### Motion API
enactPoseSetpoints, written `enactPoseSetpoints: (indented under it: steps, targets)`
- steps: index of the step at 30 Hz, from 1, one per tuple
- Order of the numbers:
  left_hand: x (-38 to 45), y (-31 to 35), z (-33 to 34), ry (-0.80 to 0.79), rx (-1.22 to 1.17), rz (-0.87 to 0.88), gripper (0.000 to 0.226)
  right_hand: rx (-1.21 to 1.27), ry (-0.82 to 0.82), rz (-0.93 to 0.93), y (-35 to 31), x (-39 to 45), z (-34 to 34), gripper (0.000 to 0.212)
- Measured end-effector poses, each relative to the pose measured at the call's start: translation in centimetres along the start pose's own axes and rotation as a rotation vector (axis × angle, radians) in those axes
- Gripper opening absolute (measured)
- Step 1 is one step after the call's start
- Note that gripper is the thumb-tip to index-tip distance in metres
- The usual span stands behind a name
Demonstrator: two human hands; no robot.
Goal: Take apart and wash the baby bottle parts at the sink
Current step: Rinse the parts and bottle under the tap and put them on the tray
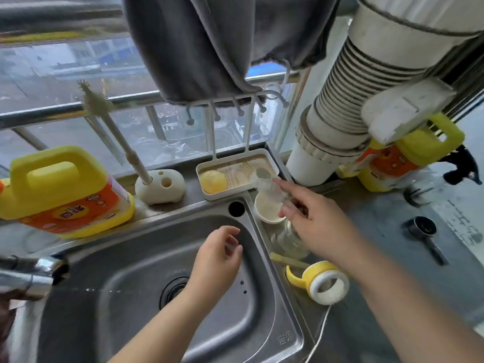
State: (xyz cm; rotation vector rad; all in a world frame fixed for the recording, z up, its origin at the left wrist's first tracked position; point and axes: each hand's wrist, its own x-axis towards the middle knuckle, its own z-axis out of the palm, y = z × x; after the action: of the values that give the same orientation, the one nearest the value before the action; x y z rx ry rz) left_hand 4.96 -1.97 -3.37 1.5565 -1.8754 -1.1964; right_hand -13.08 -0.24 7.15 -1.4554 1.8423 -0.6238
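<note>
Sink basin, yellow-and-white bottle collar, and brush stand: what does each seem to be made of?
Sink basin: brushed stainless steel, grey with soft reflections. Bottle collar: likely hard plastic, glossy yellow with a white ring. Brush stand: matte off-white, rounded with holes; could be ceramic, stone-like material or silicone, not clear.

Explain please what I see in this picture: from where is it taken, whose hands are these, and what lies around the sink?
The single picture comes from a camera worn on a person's head, looking down at a steel sink. There is no machine, only two bare hands. The right hand pinches a small clear plastic part beside the white drying tray. The left hand hovers over the basin, fingers loosely curled, holding nothing. On the counter lie a yellow bottle collar with a white ring, a small white cup and a clear glass bottle body. A yellow detergent jug stands at the left.
</note>
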Motion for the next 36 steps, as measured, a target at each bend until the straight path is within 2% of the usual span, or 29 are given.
enactPoseSetpoints:
  steps: [4, 7, 13, 19, 26, 29, 32, 34, 36]
  targets:
    - [-3.5, 0.6, 3.5, -0.263, 0.221, 0.215, 0.01, 0.025, 0.088, 0.073, 3.6, -5.5, -1.0, 0.054]
    - [-5.4, 2.1, 6.7, -0.411, 0.417, 0.318, 0.017, 0.026, 0.15, 0.157, 6.1, -9.4, -1.2, 0.054]
    - [-8.6, 3.8, 12.3, -0.551, 0.733, 0.323, 0.037, 0.027, 0.311, 0.271, 9.4, -15.6, -0.2, 0.052]
    - [-9.8, 4.0, 14.7, -0.533, 0.841, 0.26, 0.025, 0.075, 0.369, 0.329, 11.0, -19.5, 0.3, 0.052]
    - [-9.5, 3.5, 13.7, -0.508, 0.739, 0.244, 0.021, 0.123, 0.338, 0.362, 12.4, -19.6, 1.4, 0.051]
    - [-8.7, 2.5, 12.0, -0.388, 0.671, 0.226, 0.023, 0.114, 0.301, 0.4, 13.0, -18.4, 2.2, 0.051]
    - [-6.2, 2.0, 9.7, -0.129, 0.593, 0.344, 0.013, 0.116, 0.285, 0.429, 13.2, -17.6, 2.5, 0.05]
    - [-3.6, 1.1, 8.8, -0.039, 0.648, 0.475, 0.032, 0.128, 0.285, 0.43, 13.4, -17.3, 2.8, 0.05]
    - [-1.4, 0.3, 8.7, -0.039, 0.729, 0.518, 0.036, 0.146, 0.285, 0.418, 13.6, -17.3, 3.2, 0.051]
